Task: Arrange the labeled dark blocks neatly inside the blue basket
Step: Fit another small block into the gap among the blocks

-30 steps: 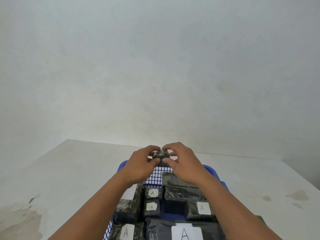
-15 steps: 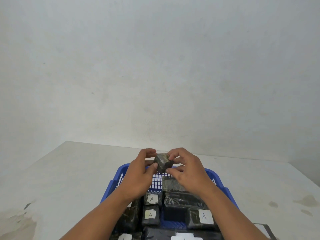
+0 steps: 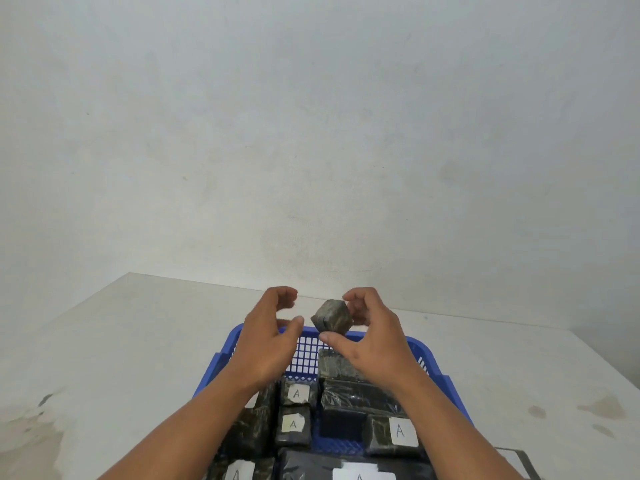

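Black shiny wrap is covering the blocks lying closest to the person, at the bottom of the view. A big flat block (image 3: 353,467) is sitting across the near end with a white label on top. Behind it, 2 small labeled blocks (image 3: 294,424) are sitting one behind the other, each showing an "A". A medium block (image 3: 393,433) with an "A" label is lying to their right, and a long block (image 3: 353,393) is resting behind that. All of them are lying inside the blue basket (image 3: 429,358), which is sitting on the pale desk (image 3: 138,334).

Higher up and farther off, the right hand (image 3: 374,336) is pinching a little dark cube (image 3: 332,317) with its thumb below and fingers behind. The cube is hanging in the air above the far wall of the basket, tipped onto a corner. No label is showing on it from here. The left hand (image 3: 268,344) is loose and holding nothing, its fingers curled just beside the cube but not touching it.

The cube is looking light and firm, and its wrap is probably slippery. Holding 2 flat sides facing each other would likely be safest. A bare blue gap (image 3: 341,419) is showing between the blocks, and the cube may fit there.
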The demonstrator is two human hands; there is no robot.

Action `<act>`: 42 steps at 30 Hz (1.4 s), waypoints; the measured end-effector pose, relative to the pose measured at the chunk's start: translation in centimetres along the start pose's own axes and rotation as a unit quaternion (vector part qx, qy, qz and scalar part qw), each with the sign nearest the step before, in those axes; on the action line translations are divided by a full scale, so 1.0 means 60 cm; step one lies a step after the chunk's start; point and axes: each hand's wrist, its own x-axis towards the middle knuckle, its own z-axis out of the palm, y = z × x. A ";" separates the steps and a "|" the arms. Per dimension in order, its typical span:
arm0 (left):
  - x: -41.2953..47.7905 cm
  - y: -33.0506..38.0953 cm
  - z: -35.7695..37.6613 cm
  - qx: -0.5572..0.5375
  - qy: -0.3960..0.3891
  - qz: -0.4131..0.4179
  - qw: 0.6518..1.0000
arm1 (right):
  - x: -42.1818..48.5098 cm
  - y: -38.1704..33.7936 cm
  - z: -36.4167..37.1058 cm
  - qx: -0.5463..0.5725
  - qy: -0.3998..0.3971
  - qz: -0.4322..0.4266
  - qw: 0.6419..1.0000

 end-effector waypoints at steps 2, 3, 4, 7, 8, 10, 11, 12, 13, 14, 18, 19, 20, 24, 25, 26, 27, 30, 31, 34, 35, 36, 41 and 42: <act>0.005 0.000 -0.001 0.037 0.034 0.007 0.999 | 0.003 0.002 0.000 0.017 0.018 -0.012 1.000; 0.006 -0.002 -0.001 0.051 0.046 0.005 0.998 | 0.005 0.004 0.000 0.030 0.020 -0.015 0.999; 0.006 -0.003 -0.002 0.066 0.054 0.002 0.996 | 0.006 0.004 0.000 0.041 0.015 -0.017 0.999; 0.005 -0.013 -0.006 0.099 0.067 -0.009 0.993 | 0.007 0.004 0.000 0.050 -0.012 -0.037 0.998; 0.006 -0.016 -0.007 0.106 0.067 -0.012 0.992 | 0.007 0.004 0.001 0.045 -0.020 -0.047 0.998; 0.007 -0.022 -0.006 0.133 0.060 -0.015 0.989 | 0.004 0.006 0.003 0.030 -0.032 -0.063 0.997; 0.008 -0.024 -0.004 0.151 0.054 -0.013 0.987 | 0.003 0.007 0.003 0.023 -0.036 -0.065 0.997; 0.009 -0.026 -0.003 0.169 0.044 -0.012 0.985 | 0.002 0.008 0.003 0.018 -0.036 -0.063 0.997; 0.010 -0.028 -0.003 0.188 0.031 -0.012 0.982 | 0.001 0.008 0.003 0.016 -0.035 -0.062 0.997; 0.012 -0.029 -0.004 0.212 0.014 -0.014 0.977 | 0.000 0.008 0.003 0.015 -0.034 -0.061 0.997; 0.022 -0.026 -0.015 0.358 -0.113 -0.039 0.926 | 0.002 0.005 0.002 0.002 -0.017 -0.068 0.998; 0.026 -0.023 -0.019 0.388 -0.143 -0.040 0.910 | 0.002 0.004 0.001 0.003 -0.013 -0.067 0.998; 0.029 -0.020 -0.023 0.405 -0.165 -0.038 0.898 | 0.002 0.004 0.000 0.002 -0.008 -0.068 0.998; 0.035 -0.025 -0.041 0.412 -0.187 -0.013 0.892 | 0.002 0.000 -0.005 -0.030 0.006 -0.082 0.996; 0.034 -0.030 -0.045 0.401 -0.179 -0.001 0.898 | 0.001 -0.001 -0.006 -0.029 0.004 -0.077 0.997; 0.033 -0.035 -0.047 0.383 -0.169 0.010 0.908 | 0.001 -0.001 -0.006 -0.025 0.001 -0.069 0.997; 0.033 -0.038 -0.049 0.361 -0.160 0.015 0.919 | 0.000 0.000 -0.005 -0.018 -0.007 -0.056 0.998; 0.030 -0.042 -0.052 0.314 -0.137 0.008 0.939 | -0.002 0.001 0.004 0.022 -0.044 -0.003 0.999; 0.029 -0.043 -0.053 0.313 -0.133 0.006 0.940 | -0.001 0.001 0.010 0.016 -0.054 0.005 0.998; 0.028 -0.042 -0.055 0.333 -0.145 0.015 0.932 | -0.004 0.000 0.031 -0.050 -0.110 0.017 0.993; 0.028 -0.042 -0.055 0.334 -0.147 0.016 0.931 | -0.005 -0.001 0.038 -0.069 -0.136 0.019 0.988; 0.028 -0.042 -0.055 0.334 -0.147 0.016 0.931 | -0.005 -0.001 0.044 -0.089 -0.158 0.019 0.983; 0.028 -0.042 -0.054 0.332 -0.144 0.019 0.932 | 0.002 0.000 0.061 -0.214 -0.211 -0.007 0.954; 0.028 -0.042 -0.054 0.333 -0.145 0.021 0.931 | 0.002 0.000 0.064 -0.239 -0.219 -0.013 0.946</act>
